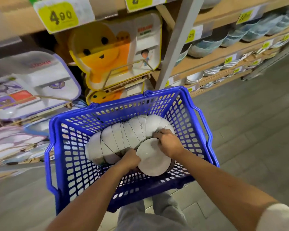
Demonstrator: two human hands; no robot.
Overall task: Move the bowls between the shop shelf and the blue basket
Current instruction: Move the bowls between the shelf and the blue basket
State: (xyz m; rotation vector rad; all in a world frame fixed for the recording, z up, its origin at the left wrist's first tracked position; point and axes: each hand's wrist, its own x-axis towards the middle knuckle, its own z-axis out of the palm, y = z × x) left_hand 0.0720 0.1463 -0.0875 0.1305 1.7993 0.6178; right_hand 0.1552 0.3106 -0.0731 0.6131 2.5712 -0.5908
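In the basket (123, 100), toward five o'clock, my left hand (130, 160) and right hand (167, 142) curl round the end of the bowls (123, 137), a sideways row curving to nine o'clock. Lifted by one end, the rest may slide apart and chip.

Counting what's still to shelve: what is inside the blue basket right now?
A curved row of nested white bowls lies on its side in the blue basket. The left hand and right hand grip the nearest bowl. Whatever lies under the bowls is covered.
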